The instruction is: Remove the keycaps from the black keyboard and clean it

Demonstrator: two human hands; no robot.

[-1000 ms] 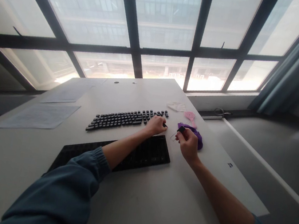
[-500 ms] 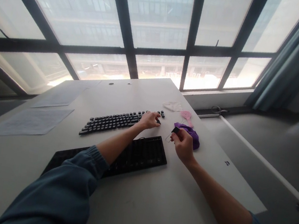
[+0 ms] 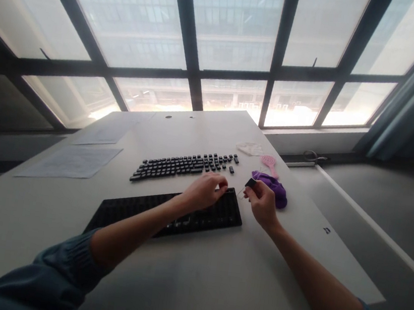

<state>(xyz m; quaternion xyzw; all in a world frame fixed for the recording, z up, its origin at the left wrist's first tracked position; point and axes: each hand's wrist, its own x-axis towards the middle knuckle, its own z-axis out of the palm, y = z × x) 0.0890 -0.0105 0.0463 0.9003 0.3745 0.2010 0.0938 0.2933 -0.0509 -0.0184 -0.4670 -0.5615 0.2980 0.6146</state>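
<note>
The black keyboard base [image 3: 204, 219] lies at a slant on the white table. Over its right end is my left hand [image 3: 204, 190], fingers curled down and closed; whatever they may hold is hidden. My right hand [image 3: 263, 201], just right of the base, pinches a keycap puller [image 3: 250, 182] with a black handle and thin wire prongs pointing down and left. Beyond the base, loose black keycaps [image 3: 175, 165] are laid out in rows in the shape of a keyboard, with a single keycap [image 3: 231, 169] at their right end.
A purple cloth item [image 3: 277, 188] lies behind my right hand, with a pink hairbrush [image 3: 269, 161] and a crumpled clear plastic bag [image 3: 249, 148] beyond. Sheets of paper [image 3: 71, 161] cover part of the left side. The table's right edge [image 3: 341, 240] runs past my right arm.
My left hand has drawn back from the right end of the keycap rows to above the keyboard base. My right hand still pinches the puller. The view has turned slightly left.
</note>
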